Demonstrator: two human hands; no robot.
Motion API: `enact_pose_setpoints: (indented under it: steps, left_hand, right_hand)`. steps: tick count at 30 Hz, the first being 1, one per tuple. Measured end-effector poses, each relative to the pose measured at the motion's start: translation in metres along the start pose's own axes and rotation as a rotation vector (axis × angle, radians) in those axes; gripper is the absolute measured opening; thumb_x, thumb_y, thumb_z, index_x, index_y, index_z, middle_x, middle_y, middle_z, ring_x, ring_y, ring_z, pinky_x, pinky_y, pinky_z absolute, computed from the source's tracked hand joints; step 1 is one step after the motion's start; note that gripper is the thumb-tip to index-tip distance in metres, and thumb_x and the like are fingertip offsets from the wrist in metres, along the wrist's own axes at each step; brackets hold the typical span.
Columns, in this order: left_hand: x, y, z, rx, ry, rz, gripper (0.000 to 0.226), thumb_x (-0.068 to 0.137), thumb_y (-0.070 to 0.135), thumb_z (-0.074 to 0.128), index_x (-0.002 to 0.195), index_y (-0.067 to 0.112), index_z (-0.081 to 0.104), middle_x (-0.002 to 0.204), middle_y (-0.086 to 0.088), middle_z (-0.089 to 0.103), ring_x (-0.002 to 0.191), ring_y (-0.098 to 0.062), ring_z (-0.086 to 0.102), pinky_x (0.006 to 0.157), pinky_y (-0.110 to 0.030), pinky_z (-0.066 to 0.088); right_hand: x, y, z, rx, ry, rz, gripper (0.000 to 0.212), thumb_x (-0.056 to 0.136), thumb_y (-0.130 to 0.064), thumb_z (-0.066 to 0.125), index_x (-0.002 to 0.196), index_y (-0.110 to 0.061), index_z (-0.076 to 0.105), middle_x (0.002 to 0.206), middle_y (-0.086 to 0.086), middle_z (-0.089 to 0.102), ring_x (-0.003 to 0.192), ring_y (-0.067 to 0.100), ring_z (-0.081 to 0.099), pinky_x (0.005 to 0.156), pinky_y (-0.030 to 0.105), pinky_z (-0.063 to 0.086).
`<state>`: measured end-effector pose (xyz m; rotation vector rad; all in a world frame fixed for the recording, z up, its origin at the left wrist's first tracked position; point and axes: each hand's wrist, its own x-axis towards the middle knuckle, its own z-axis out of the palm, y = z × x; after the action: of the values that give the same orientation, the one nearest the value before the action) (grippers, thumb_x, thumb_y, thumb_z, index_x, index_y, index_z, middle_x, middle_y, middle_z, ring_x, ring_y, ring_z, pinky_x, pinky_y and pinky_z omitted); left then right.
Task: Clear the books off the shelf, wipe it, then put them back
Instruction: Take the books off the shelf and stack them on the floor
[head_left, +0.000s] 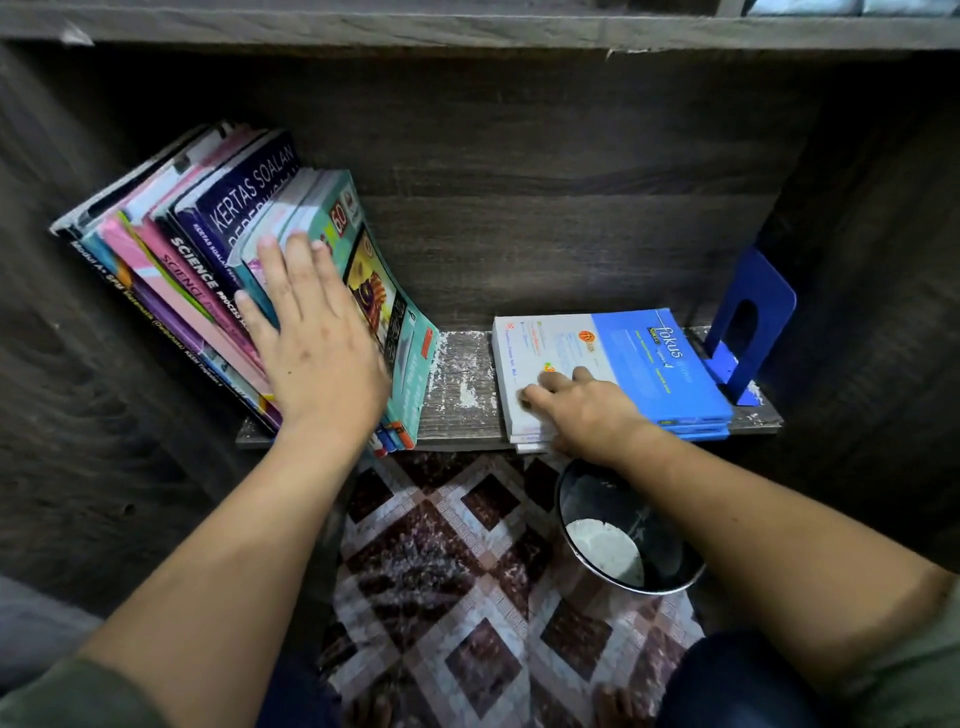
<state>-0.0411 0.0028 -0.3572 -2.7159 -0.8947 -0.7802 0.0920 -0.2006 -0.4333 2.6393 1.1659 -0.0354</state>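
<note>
On the shelf (462, 384), our left hand (317, 343) lies flat, bracing leaning books (208, 249). Our right hand (582, 410) grips the flat stack (623, 358). Clearing appears underway; lifting out comes next.

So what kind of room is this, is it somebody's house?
Probably a home study corner. A dark wooden bookshelf holds school workbooks and a blue bookend, and there's a patterned floor mat below with a small metal bin.
</note>
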Motion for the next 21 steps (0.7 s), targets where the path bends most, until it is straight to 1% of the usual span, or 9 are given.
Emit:
enact_pose_setpoints:
  steps: [2,3,5,8,11,13,16,18,21]
  left_hand:
    - [0.0,-0.001,0.0,-0.008,0.007,0.006,0.093,0.08,0.02,0.062,0.151,-0.002,0.006,0.159,-0.017,0.005,0.147,-0.036,-0.002,0.115,-0.058,0.008]
    - [0.0,-0.002,0.0,-0.008,0.009,0.007,0.093,0.08,0.019,0.063,0.151,-0.002,0.006,0.159,-0.017,0.006,0.147,-0.036,-0.002,0.115,-0.059,0.009]
    - [0.0,-0.002,0.0,-0.008,0.005,0.009,0.094,0.079,0.019,0.064,0.151,-0.002,0.007,0.159,-0.017,0.006,0.147,-0.036,-0.002,0.115,-0.059,0.009]
    - [0.0,-0.001,0.001,-0.015,-0.005,0.001,0.097,0.078,0.02,0.067,0.151,-0.002,0.007,0.159,-0.017,0.006,0.147,-0.035,-0.003,0.116,-0.058,0.008]
    - [0.001,0.0,0.001,-0.014,0.0,-0.012,0.097,0.076,0.021,0.069,0.151,-0.001,0.01,0.158,-0.016,0.007,0.147,-0.035,-0.002,0.116,-0.059,0.009]
    - [0.001,0.001,0.001,-0.015,-0.001,-0.016,0.098,0.076,0.021,0.07,0.151,0.0,0.01,0.158,-0.016,0.008,0.147,-0.035,-0.002,0.115,-0.059,0.009]
    - [0.001,0.003,0.001,-0.018,-0.007,-0.023,0.099,0.076,0.022,0.072,0.15,0.0,0.012,0.158,-0.016,0.009,0.147,-0.035,-0.002,0.115,-0.061,0.01]
    - [0.001,0.004,0.001,-0.022,-0.003,-0.031,0.102,0.073,0.022,0.075,0.15,0.0,0.013,0.157,-0.017,0.009,0.147,-0.036,-0.002,0.114,-0.062,0.008]
    - [-0.002,0.011,-0.002,-0.026,0.018,-0.032,0.103,0.07,0.023,0.076,0.15,0.001,0.015,0.158,-0.021,0.007,0.146,-0.039,-0.002,0.111,-0.065,0.003]
  right_hand:
    - [-0.003,0.005,0.004,-0.03,-0.054,0.009,0.092,0.079,-0.043,0.074,0.148,-0.033,0.014,0.149,0.004,0.024,0.126,0.033,0.036,0.092,0.046,0.046]
    - [-0.005,0.006,0.008,-0.071,-0.081,0.033,0.105,0.078,-0.041,0.076,0.151,-0.035,0.002,0.154,0.006,0.014,0.131,0.037,0.031,0.099,0.052,0.04]
    - [-0.006,0.009,0.017,-0.104,-0.094,0.075,0.107,0.085,-0.022,0.07,0.15,-0.037,-0.014,0.157,0.012,0.003,0.138,0.044,0.02,0.104,0.06,0.032]
    - [-0.008,0.019,0.024,-0.071,0.013,0.057,0.092,0.085,-0.011,0.063,0.149,-0.032,0.001,0.146,0.014,0.022,0.132,0.04,0.027,0.104,0.055,0.036]
    - [-0.015,0.026,0.033,-0.045,0.072,0.022,0.077,0.081,-0.018,0.063,0.144,-0.025,0.018,0.138,0.01,0.034,0.128,0.035,0.034,0.107,0.052,0.033]
    - [-0.021,0.03,0.038,-0.055,0.125,0.037,0.078,0.078,-0.025,0.066,0.143,-0.023,0.023,0.134,0.009,0.041,0.125,0.035,0.04,0.108,0.056,0.031]
    - [-0.026,0.036,0.051,-0.077,0.198,0.142,0.087,0.067,-0.025,0.074,0.14,-0.022,0.028,0.125,0.012,0.051,0.114,0.04,0.049,0.101,0.066,0.031]
    - [-0.028,0.038,0.058,-0.065,0.216,0.197,0.076,0.067,-0.016,0.072,0.134,-0.018,0.036,0.119,0.013,0.053,0.109,0.042,0.051,0.096,0.067,0.036]
    - [-0.028,0.045,0.054,-0.044,0.393,0.169,0.055,0.06,-0.01,0.077,0.11,-0.01,0.054,0.104,0.014,0.06,0.092,0.04,0.06,0.082,0.058,0.05]
